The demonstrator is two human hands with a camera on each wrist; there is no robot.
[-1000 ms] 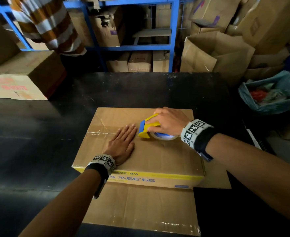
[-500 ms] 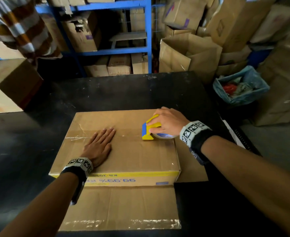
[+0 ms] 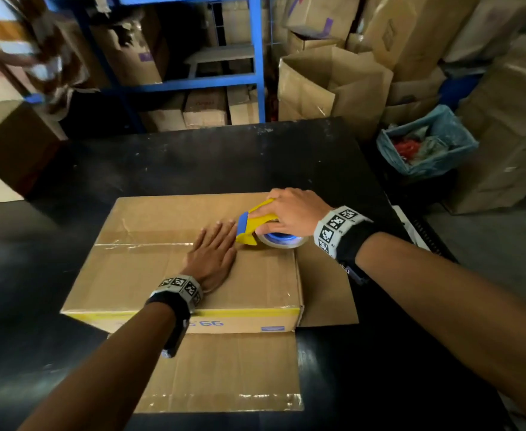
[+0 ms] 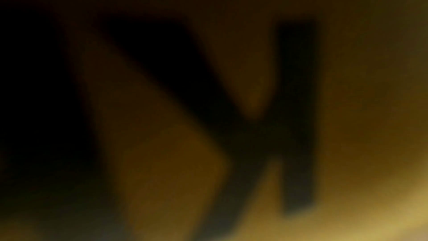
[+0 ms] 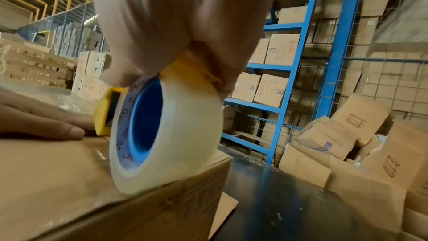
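A brown cardboard box [image 3: 149, 275] with a yellow stripe on its near side lies on the black table [image 3: 193, 163]; clear tape runs along its top seam. My left hand [image 3: 213, 255] lies flat on the box top, fingers straight, just left of the dispenser. My right hand [image 3: 289, 209] grips a yellow and blue tape dispenser [image 3: 252, 227] with a roll of clear tape [image 5: 166, 135] on a blue core, which sits at the box's right edge. The right wrist view shows the left hand's fingers [image 5: 39, 122] flat beside the dispenser. The left wrist view is dark and blurred.
Flat cardboard [image 3: 224, 371] lies under the box toward me. Blue shelving [image 3: 255, 57] with cartons stands behind the table. Piled cartons [image 3: 333, 85] and a blue-lined bin [image 3: 426, 144] are at the right. A person in a striped top [image 3: 19, 42] is at the far left beside another carton [image 3: 3, 144].
The right hand has drawn the dispenser along the seam to the box's right edge. The left hand slid right along the taped seam after it.
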